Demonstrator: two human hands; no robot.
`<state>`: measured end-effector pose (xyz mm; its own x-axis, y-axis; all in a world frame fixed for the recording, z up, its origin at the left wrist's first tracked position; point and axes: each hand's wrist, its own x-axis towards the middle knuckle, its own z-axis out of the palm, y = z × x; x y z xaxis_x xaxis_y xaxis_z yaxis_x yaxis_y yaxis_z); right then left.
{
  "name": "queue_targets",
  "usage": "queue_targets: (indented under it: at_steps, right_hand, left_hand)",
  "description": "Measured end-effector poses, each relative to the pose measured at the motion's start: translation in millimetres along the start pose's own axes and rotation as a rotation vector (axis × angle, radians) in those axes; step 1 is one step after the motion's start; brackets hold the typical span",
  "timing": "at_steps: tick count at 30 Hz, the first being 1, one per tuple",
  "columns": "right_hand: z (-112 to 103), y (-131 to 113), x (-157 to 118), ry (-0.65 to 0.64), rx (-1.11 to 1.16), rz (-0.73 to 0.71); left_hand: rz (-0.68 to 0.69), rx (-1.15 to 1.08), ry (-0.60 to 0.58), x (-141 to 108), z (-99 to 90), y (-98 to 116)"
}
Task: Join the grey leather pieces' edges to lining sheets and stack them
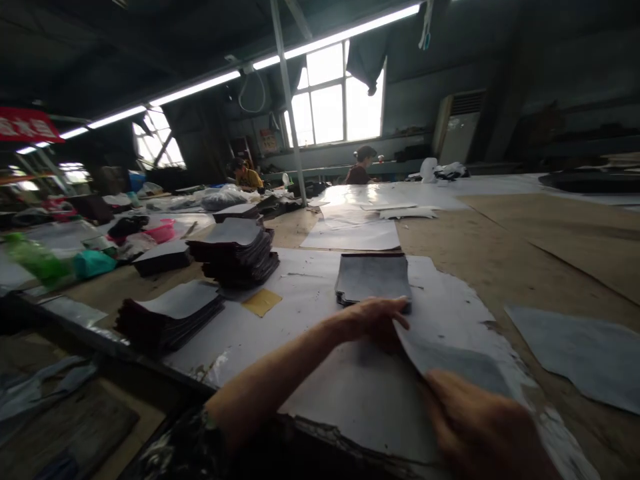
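Observation:
A grey sheet (460, 360) with a dark underside is held tilted above the white-covered table (295, 320). My left hand (375, 317) has its fingers closed on the sheet's far left corner, just in front of a small stack of grey pieces (374, 277). At the near edge of the sheet my right hand (480, 420) grips it, blurred by motion. Piles of dark, grey-topped pieces stand to the left: a tall one (235, 250) and a lower one (170, 313). Between them and the small stack lies a yellow square (262, 302).
Another grey sheet (580, 353) lies at the right on brown paper (500, 267). A green bottle (37, 260) and a teal bag (94, 265) are at the left. White sheets (353, 233) and a metal pole (289, 100) stand farther back, with two people beyond.

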<state>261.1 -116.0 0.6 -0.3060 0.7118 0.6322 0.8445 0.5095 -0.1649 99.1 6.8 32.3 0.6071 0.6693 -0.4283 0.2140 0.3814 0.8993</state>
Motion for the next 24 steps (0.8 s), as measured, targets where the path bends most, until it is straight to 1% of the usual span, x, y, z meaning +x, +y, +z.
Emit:
queue_targets:
  at_steps: [1,2,4,6,8,10,12,14,16,17,18,20,22,24]
  right_hand:
    - [-1.0,-15.8,4.1,-0.05,0.016,-0.043]
    - [-0.1,-31.3,10.7,-0.136,0.022,-0.069]
    - [6.0,-57.8,27.2,-0.351,-0.012,-0.048]
    - [12.4,-76.6,41.4,-0.555,-0.012,-0.036]
    - [14.4,-87.6,50.0,-0.677,0.039,-0.047]
    - [11.7,-89.4,53.7,-0.718,0.128,-0.04]
    - [7.9,-79.7,55.3,-0.687,0.227,0.005]
    - [6.0,-58.6,57.2,-0.584,0.243,0.069]
    - [6.7,-31.0,59.6,-0.462,0.138,0.098]
    - [7.6,-17.0,60.7,-0.428,0.06,0.099]
    - [8.5,-4.1,61.7,-0.427,-0.004,0.092]
    - [10.1,16.3,62.5,-0.477,-0.068,0.051]
    - [11.2,28.5,61.9,-0.519,-0.072,-0.002]
    - [12.2,34.9,59.7,-0.508,-0.056,-0.048]
  left_hand:
    - [0.051,0.1,0.099,-10.6,-7.4,-1.6]
    - [0.083,0.209,0.134,-19.4,-13.8,-3.2]
    - [0.12,0.443,0.154,-30.7,-24.5,-5.8]
    - [0.167,0.582,0.196,-35.3,-31.9,-8.2]
    - [0.175,0.673,0.235,-36.4,-35.2,-11.0]
    - [0.191,0.749,0.261,-36.7,-35.4,-14.7]
    - [0.239,0.798,0.27,-36.8,-34.8,-18.7]
    - [0.291,0.803,0.267,-37.0,-34.8,-22.2]
    - [0.338,0.807,0.26,-36.9,-35.5,-24.8]
    - [0.358,0.819,0.261,-36.7,-35.9,-25.7]
    - [0.377,0.838,0.266,-36.5,-36.1,-26.6]
    - [0.425,0.891,0.278,-36.1,-36.0,-28.4]
    - [0.497,0.938,0.307,-35.8,-35.0,-31.0]
    - [0.595,0.985,0.338,-35.6,-33.7,-34.4]
